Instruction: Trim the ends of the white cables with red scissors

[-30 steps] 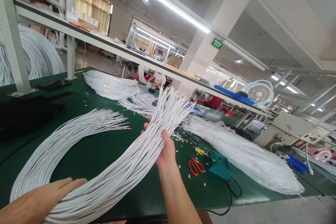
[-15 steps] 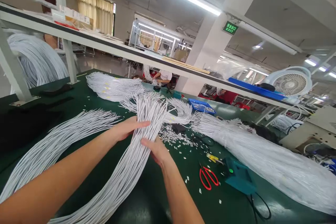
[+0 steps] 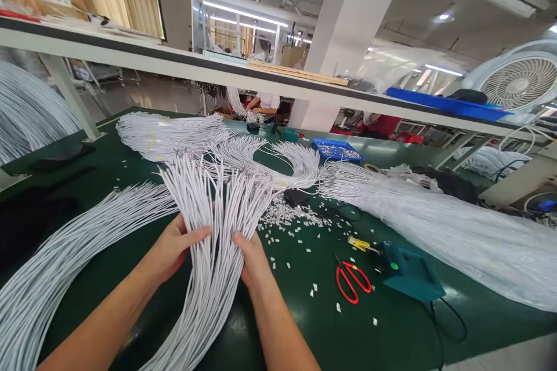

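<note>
A thick bundle of white wires (image 3: pixel 217 278) rises from the lower edge of the view and fans into two clumps near its top. My left hand (image 3: pixel 180 246) grips the left clump, its thumb lying across the front. Around the right clump my right hand (image 3: pixel 250 255) is closed, thumb also in front. The wire tips spread upward, with a narrow gap between the clumps; most fingers are hidden behind the wires. Left of my arms, a second bundle of white wires (image 3: pixel 100 232) curves over the green table (image 3: pixel 304 330).
Small white scraps (image 3: pixel 287 214) lie right of the bundle. Red-handled scissors (image 3: pixel 351 279), a yellow-handled tool (image 3: pixel 359 243) and a teal box (image 3: pixel 411 272) sit farther right. Wires wrapped in plastic (image 3: pixel 456 232) stretch along the right. Beyond are a blue tray (image 3: pixel 337 151) and an overhead shelf (image 3: pixel 174 64).
The single bundle has been parted into two clumps at the top. My left hand has moved left and down, away from my right hand. The camera view has shifted closer.
</note>
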`<state>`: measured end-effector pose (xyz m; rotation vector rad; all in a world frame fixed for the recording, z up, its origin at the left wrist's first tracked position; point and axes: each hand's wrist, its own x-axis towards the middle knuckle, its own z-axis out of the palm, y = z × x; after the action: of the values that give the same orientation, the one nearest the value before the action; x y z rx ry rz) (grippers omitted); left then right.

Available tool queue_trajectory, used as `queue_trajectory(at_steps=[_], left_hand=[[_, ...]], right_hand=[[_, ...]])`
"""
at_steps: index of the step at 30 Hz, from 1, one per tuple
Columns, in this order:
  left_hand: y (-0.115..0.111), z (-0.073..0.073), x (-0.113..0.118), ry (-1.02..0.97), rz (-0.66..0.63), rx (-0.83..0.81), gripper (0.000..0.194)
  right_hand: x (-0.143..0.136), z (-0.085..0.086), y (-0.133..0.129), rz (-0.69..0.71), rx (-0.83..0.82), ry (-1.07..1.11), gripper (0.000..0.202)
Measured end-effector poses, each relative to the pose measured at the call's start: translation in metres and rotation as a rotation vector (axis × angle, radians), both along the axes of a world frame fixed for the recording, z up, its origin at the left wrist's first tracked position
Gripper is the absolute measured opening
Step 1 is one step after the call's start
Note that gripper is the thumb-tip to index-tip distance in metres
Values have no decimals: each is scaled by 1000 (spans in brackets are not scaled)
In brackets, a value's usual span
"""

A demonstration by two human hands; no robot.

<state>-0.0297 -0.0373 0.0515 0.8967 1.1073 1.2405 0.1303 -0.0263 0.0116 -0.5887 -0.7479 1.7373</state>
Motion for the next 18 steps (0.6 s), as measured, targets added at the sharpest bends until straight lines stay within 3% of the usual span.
queue_trajectory(at_steps=[5,18], left_hand=[[1,-6,5,72,-102,-37,69],[6,-13,10,72,-91,-116,65]], right_hand=[[15,-14,-2,71,12,-4,58],[21,-23,1,101,15,20,57]])
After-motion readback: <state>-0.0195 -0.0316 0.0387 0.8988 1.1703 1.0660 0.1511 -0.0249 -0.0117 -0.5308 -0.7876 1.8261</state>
